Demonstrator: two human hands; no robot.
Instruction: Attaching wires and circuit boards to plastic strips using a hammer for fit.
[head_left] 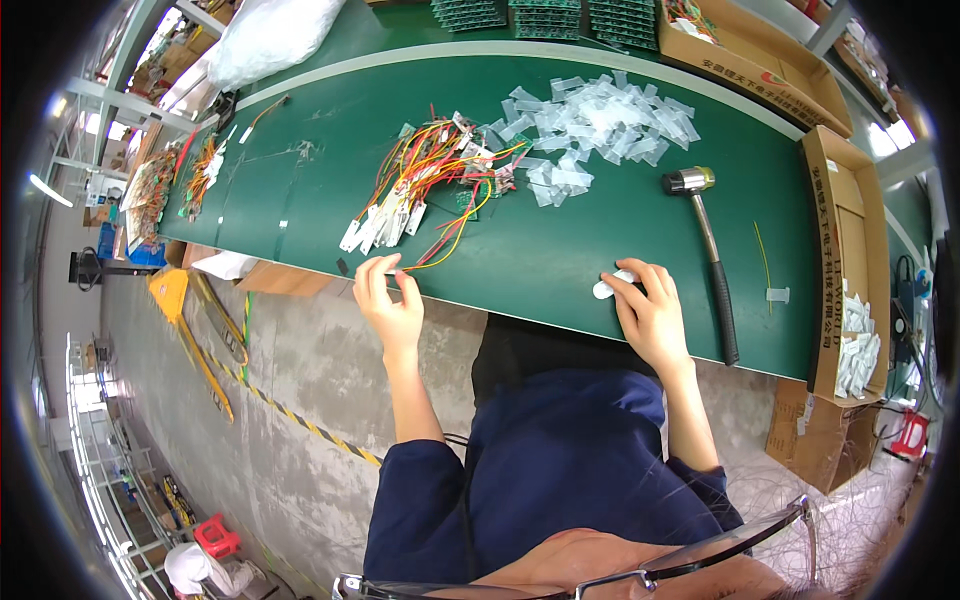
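Note:
My left hand [388,308] is at the table's near edge, thumb and fingers pinched at the end of a pair of red and yellow wires [446,250]. These wires run back to a small green circuit board [472,202]. What sits at their tip is mostly hidden by my fingers. To the right, my right hand [648,312] is closed on a small white round piece [603,289], just above the green tabletop [540,270]. Beyond my left hand lies a tangled bundle of red and yellow wires [425,165] with white tags [385,226].
A heap of clear plastic pieces [610,120] lies at the far middle. A black-handled mallet [712,255] rests to the right. Cardboard boxes [850,210] line the right side, one holding white packets [857,355]. Stacked green boards [545,18] stand behind.

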